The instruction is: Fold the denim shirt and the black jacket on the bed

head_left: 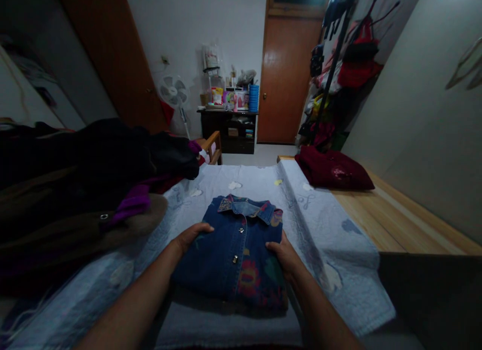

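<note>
A folded denim shirt [222, 259] with a collar, shiny buttons and a red and yellow flower print lies between my hands, its collar facing away from me. At its left edge is my left hand [190, 235], thumb on top of the cloth and fingers hidden at the side. My right hand [284, 252] grips the opposite edge the same way, thumb over the cloth. Beneath the shirt spreads a pale blue bed cover [241, 177] with heart and flower patterns.
Dark clothes [94, 154] are heaped on the left, with a purple piece [133, 204] among them. A folded maroon garment [335, 169] rests at the right by a wooden ledge [399, 224]. Farther back stand a fan [175, 91], a dark cabinet [209, 126] and a door [288, 79].
</note>
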`<state>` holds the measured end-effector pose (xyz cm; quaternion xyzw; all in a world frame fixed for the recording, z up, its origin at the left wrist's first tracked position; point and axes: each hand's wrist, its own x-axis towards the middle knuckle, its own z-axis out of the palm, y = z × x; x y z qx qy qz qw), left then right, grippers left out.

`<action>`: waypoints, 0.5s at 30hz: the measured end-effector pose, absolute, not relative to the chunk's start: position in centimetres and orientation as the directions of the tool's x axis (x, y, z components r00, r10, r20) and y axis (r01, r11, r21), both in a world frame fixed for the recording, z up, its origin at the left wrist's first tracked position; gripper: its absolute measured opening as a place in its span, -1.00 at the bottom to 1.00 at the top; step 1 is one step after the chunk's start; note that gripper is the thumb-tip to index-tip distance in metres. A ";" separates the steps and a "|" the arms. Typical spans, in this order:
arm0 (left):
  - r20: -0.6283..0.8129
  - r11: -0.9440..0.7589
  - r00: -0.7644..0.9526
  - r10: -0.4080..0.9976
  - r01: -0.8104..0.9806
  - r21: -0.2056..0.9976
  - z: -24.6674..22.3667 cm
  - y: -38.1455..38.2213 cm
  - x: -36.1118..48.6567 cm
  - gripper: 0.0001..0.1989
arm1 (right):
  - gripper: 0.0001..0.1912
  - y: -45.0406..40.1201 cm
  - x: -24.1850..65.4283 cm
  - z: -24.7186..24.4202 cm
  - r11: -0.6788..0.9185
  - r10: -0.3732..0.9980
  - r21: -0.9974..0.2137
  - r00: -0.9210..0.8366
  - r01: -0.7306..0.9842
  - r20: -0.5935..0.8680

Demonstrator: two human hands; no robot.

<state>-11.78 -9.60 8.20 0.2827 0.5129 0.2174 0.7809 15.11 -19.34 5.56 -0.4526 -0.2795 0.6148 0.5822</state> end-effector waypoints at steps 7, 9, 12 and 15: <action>-0.527 0.573 0.329 0.784 -0.055 0.818 10.6 -10.4 -9.9 -0.79 | -0.13 -19.2 16.7 7.7 -0.173 0.978 -0.864 0.019 -0.474 -0.206; -0.514 0.556 0.323 0.794 -0.046 0.830 11.6 -10.3 -9.1 -0.78 | -0.11 -18.9 17.4 8.9 -0.190 0.976 -0.860 0.003 -0.474 -0.218; -0.496 0.527 0.297 0.816 -0.030 0.850 13.0 -9.5 -7.8 -0.78 | -0.08 -18.3 19.1 10.8 -0.182 0.977 -0.868 0.012 -0.462 -0.211; -0.478 0.502 0.292 0.828 -0.008 0.865 14.1 -8.4 -5.9 -0.77 | -0.08 -17.6 21.4 12.6 -0.145 0.985 -0.887 0.022 -0.438 -0.172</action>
